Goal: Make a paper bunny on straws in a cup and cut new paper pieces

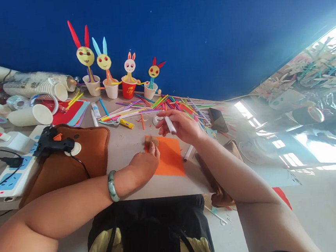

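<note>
A sheet of orange paper (171, 159) lies flat on the table in front of me. At its upper left corner is a small brown roundish piece (151, 140), apparently cardboard. My left hand (144, 163), with a green bangle at the wrist, presses its fingertips together on that piece. Above the sheet's upper right, my right hand (184, 125) is raised with a white marker pen (170, 125) held between its fingers. Some of the right fingers are spread. A white tube-like item, perhaps a pen cap or second pen (188, 153), rests by the paper's right edge.
Paper cups (129, 89) with rabbit-faced figures stand along the blue wall. Colourful sticks (160, 103) lie scattered before them. On the left are a black glue gun (54, 145), a brown cushion (95, 148) and a power strip (12, 179). A dark phone-like object (218, 119) lies right.
</note>
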A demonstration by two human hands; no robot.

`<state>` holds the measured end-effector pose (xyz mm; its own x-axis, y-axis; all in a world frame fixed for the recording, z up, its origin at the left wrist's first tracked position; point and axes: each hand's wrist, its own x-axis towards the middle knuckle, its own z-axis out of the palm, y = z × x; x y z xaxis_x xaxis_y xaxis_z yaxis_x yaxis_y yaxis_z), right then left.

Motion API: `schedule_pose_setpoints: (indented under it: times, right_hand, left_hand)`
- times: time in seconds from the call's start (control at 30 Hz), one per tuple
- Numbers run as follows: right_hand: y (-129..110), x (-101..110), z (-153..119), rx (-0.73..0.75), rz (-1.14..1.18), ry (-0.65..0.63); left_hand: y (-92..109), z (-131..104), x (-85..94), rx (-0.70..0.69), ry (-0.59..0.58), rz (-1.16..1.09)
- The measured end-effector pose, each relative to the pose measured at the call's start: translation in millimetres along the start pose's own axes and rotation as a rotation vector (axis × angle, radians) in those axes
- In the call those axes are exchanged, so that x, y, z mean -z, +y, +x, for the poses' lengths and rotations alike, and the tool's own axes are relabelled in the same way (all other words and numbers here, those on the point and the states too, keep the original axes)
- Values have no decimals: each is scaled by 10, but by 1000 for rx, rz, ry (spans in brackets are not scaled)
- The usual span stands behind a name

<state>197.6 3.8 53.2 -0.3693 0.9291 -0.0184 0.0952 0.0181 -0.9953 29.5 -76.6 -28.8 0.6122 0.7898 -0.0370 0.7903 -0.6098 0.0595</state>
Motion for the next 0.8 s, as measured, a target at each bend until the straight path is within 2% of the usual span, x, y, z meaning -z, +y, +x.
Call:
schedule_pose_setpoints:
  times: [0.07, 0.17, 0.3, 0.43, 0.63, 0.8]
  right_hand:
    - [23, -38, 80, -9, 133, 2]
    - [138, -81, 172, -17, 134, 16]
    - [375, -112, 229, -12, -23, 36]
    - [549, -93, 240, 95, -234, 112]
    - [633, -86, 236, 142, -322, 60]
    - [724, -131, 230, 142, -228, 100]
  left_hand:
    - [6, 13, 45, -17, -9, -20]
    - [12, 17, 97, -21, -27, 9]
    - [21, -2, 152, 9, -73, 23]
    - [28, -13, 190, 16, -22, 22]
    - [52, -6, 116, -4, -66, 95]
    - [69, -26, 35, 11, -2, 140]
